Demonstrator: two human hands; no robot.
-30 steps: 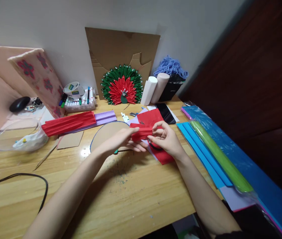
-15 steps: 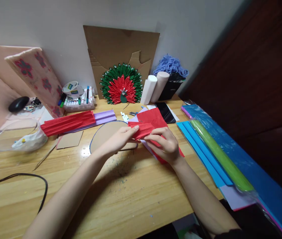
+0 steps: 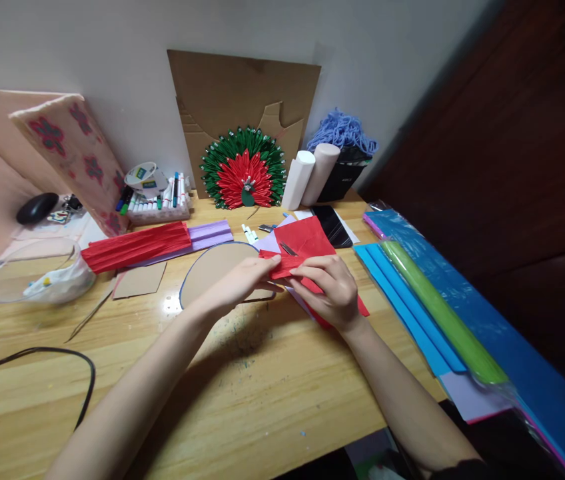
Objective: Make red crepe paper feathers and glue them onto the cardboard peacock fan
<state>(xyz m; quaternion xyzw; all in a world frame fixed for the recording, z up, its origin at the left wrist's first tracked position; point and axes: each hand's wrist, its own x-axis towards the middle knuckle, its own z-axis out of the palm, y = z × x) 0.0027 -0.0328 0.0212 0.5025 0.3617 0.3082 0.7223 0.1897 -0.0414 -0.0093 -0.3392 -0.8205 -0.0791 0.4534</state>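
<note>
We pinch a small pleated strip of red crepe paper [image 3: 286,265] between our two hands, above the pale wooden table [image 3: 262,407]. Our left hand [image 3: 245,279] grips its left part, thumb laid on top and fingers underneath. Our right hand [image 3: 326,288] pinches its right end between thumb and curled fingers.

Just behind the strip, we see a flat sheet of bright red paper [image 3: 307,232], partly covered by our right hand, with a slender dark pointed object [image 3: 289,249] over it; we cannot tell what that is. Beside and partly beneath our left hand lies a round brown cardboard disc with a blue edge [image 3: 210,270].

Farther left, we have a long pleated red paper strip [image 3: 137,247] overlapping a folded lilac paper strip [image 3: 212,232]. At the back, a green and red fan-shaped peacock [image 3: 245,175] stands before an upright brown cardboard panel [image 3: 242,90]. On our right, a bright green wrapped roll [image 3: 437,310] lies beside folded blue sheets [image 3: 407,303].
</note>
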